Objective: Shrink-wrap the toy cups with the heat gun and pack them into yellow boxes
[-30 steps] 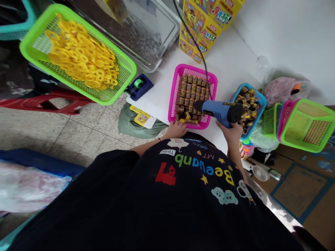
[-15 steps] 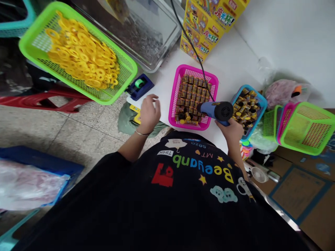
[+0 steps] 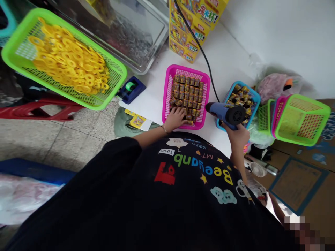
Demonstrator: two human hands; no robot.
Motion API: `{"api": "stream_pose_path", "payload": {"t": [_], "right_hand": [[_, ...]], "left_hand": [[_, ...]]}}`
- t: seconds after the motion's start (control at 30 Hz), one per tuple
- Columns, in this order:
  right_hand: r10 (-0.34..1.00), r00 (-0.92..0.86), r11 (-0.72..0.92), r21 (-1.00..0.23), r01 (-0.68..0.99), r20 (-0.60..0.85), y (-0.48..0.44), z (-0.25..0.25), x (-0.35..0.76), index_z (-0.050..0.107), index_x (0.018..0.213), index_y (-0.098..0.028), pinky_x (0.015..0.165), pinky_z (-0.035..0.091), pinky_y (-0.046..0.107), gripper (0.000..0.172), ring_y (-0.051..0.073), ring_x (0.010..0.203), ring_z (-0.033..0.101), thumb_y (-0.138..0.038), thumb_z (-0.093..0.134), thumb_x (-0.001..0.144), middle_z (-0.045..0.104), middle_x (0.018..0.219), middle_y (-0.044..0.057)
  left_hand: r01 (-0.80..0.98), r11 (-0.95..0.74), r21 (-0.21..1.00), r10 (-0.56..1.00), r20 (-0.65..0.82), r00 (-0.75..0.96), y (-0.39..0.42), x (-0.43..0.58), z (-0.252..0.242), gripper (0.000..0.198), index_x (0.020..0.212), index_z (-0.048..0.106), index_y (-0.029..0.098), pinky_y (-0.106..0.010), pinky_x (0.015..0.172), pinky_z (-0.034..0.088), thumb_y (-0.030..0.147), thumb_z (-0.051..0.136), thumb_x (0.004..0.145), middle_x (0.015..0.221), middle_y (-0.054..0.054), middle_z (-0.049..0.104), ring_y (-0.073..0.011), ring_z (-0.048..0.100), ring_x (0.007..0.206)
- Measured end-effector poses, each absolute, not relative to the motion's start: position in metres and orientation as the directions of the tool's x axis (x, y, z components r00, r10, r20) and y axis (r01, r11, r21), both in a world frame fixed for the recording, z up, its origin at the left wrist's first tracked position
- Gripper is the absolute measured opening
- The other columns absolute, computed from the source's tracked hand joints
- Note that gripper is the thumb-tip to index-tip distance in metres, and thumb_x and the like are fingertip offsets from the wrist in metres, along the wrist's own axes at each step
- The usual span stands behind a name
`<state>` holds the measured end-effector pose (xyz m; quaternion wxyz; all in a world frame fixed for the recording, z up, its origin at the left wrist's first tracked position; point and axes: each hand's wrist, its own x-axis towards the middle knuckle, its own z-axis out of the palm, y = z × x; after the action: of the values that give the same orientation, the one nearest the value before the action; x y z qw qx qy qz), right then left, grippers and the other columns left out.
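My right hand [image 3: 238, 134] is wrapped round the handle of a blue heat gun [image 3: 221, 111] with a black round back end. Its nozzle points left, at the right rim of a pink basket [image 3: 165, 94]. Inside that basket stand rows of small brown-and-yellow wrapped cups [image 3: 190, 89], and a few lie tilted near the front. My left hand [image 3: 176, 118] reaches over the basket's front left corner, fingers apart and resting on the cups there. Partly behind the heat gun, a blue basket [image 3: 258, 101] holds more such cups in a loose heap.
A green basket of yellow plastic rings [image 3: 75, 55] is at left, near a tape dispenser [image 3: 132, 90]. Behind stand yellow printed boxes [image 3: 195, 26] and a clear bin [image 3: 131, 38]. A black cord [image 3: 201, 48] crosses the white table. Nested baskets [image 3: 300, 120] stand right; part of another person shows lower right.
My left hand has moved right, from beside the pink basket onto the cups in it. The heat gun has shifted right, from over the cups to beyond the basket's rim.
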<state>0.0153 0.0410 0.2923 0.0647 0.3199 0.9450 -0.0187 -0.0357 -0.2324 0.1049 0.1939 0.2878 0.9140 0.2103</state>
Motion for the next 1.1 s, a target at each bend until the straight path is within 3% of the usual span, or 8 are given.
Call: {"api": "stream_pose_path", "payload": {"t": [0.17,0.3,0.47,0.6,0.73,0.83,1.0,1.1], "right_hand": [[0.554,-0.798,0.776,-0.201,0.598,-0.238,0.036,0.271,0.019,0.082,0.090,-0.018,0.066,0.040,0.031,0.056,0.027,0.079,0.069,-0.069,0.076,0.065,0.076,0.079,0.010],[0.472,-0.832,0.785,-0.292,0.547,-0.291,0.027,0.256,0.013,0.082,0.093,-0.018,0.069,0.044,0.032,0.060,0.029,0.081,0.071,-0.070,0.076,0.064,0.077,0.079,0.009],[0.395,-0.863,0.825,-0.291,0.484,-0.316,0.017,0.251,0.004,0.083,0.098,-0.020,0.072,0.048,0.034,0.057,0.032,0.089,0.074,-0.067,0.077,0.067,0.079,0.085,0.011],[0.388,-0.862,0.845,-0.249,0.474,-0.326,0.017,0.256,0.003,0.082,0.097,-0.020,0.072,0.047,0.034,0.057,0.032,0.088,0.074,-0.068,0.076,0.068,0.079,0.085,0.011],[0.440,-0.840,0.840,-0.183,0.510,-0.318,0.026,0.267,0.011,0.082,0.093,-0.019,0.069,0.044,0.032,0.058,0.031,0.085,0.072,-0.071,0.074,0.067,0.077,0.081,0.010],[0.506,-0.816,0.826,-0.116,0.552,-0.280,0.036,0.278,0.019,0.082,0.096,-0.020,0.068,0.041,0.031,0.058,0.029,0.084,0.070,-0.071,0.074,0.068,0.077,0.083,0.010],[0.581,-0.801,0.813,0.054,0.580,-0.142,0.050,0.291,0.026,0.081,0.099,-0.020,0.067,0.035,0.031,0.049,0.028,0.084,0.067,-0.061,0.072,0.075,0.078,0.091,0.014],[0.591,-0.797,0.804,0.007,0.595,-0.121,0.055,0.292,0.028,0.082,0.098,-0.020,0.067,0.036,0.032,0.053,0.028,0.081,0.066,-0.065,0.074,0.072,0.077,0.087,0.013]], "left_hand": [[0.350,0.809,0.472,0.479,-0.184,-0.858,-0.301,-0.019,0.127,0.060,0.154,0.053,0.019,-0.064,0.124,0.022,0.050,0.033,0.107,0.155,-0.016,0.056,-0.0396,0.042,0.149],[0.122,0.846,0.519,0.231,-0.150,-0.961,-0.330,-0.010,0.134,0.071,0.157,0.045,0.014,-0.061,0.121,0.029,0.057,0.022,0.106,0.160,-0.018,0.050,-0.0391,0.041,0.148],[-0.059,0.803,0.593,0.026,-0.134,-0.991,-0.334,-0.007,0.125,0.079,0.152,0.045,0.012,-0.058,0.123,0.030,0.068,0.019,0.102,0.161,-0.022,0.044,-0.0379,0.040,0.148],[-0.057,0.769,0.637,-0.028,-0.056,-0.998,-0.337,-0.012,0.120,0.079,0.147,0.047,0.016,-0.058,0.123,0.030,0.074,0.019,0.100,0.161,-0.022,0.042,-0.0360,0.041,0.148],[-0.062,0.745,0.664,-0.081,-0.002,-0.997,-0.337,-0.026,0.117,0.074,0.146,0.046,0.014,-0.055,0.124,0.031,0.070,0.023,0.103,0.159,-0.024,0.043,-0.0337,0.041,0.149],[-0.010,0.769,0.639,0.023,-0.044,-0.999,-0.313,-0.042,0.116,0.061,0.144,0.051,0.012,-0.057,0.123,0.032,0.055,0.031,0.105,0.156,-0.025,0.047,-0.0347,0.042,0.149],[0.442,0.660,0.608,0.629,-0.126,-0.767,-0.233,-0.059,0.108,0.049,0.145,0.059,0.013,-0.051,0.125,0.033,0.028,0.037,0.104,0.155,-0.017,0.055,-0.0292,0.046,0.150],[0.495,0.659,0.566,0.686,-0.185,-0.703,-0.215,-0.054,0.103,0.049,0.142,0.063,0.012,-0.058,0.129,0.026,0.028,0.039,0.103,0.152,-0.017,0.059,-0.0296,0.048,0.149]]}}
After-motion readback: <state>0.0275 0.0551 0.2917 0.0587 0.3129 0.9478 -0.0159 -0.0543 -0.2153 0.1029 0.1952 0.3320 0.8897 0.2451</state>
